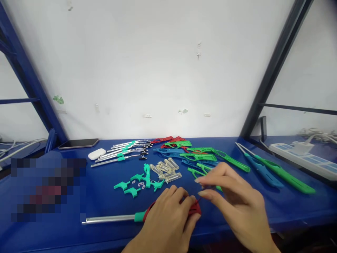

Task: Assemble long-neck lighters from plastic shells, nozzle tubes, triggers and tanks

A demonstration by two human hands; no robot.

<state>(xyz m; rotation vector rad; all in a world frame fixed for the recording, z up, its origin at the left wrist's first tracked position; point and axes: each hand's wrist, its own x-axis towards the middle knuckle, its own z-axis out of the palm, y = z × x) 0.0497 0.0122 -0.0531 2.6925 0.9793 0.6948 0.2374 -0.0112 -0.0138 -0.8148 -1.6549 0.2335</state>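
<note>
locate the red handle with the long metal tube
In the head view, the red handle is at lower centre, under the left hand, the metal tube extending left.

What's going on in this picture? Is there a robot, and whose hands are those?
No robot here! These are a person's own two bare hands. There is just one picture, from a camera worn on the person's head, so you see what lies in front of them.

The left hand holds a red handle with a silver tube sticking out. The right hand has its thumb and finger near the end of that handle; whatever might be between them is too small to tell.

On the blue table lie silver rods with wires, small green parts, clear tubes and red, green and blue shells. The blocky patch on the left is blurred, so I can't say what's there.
</note>
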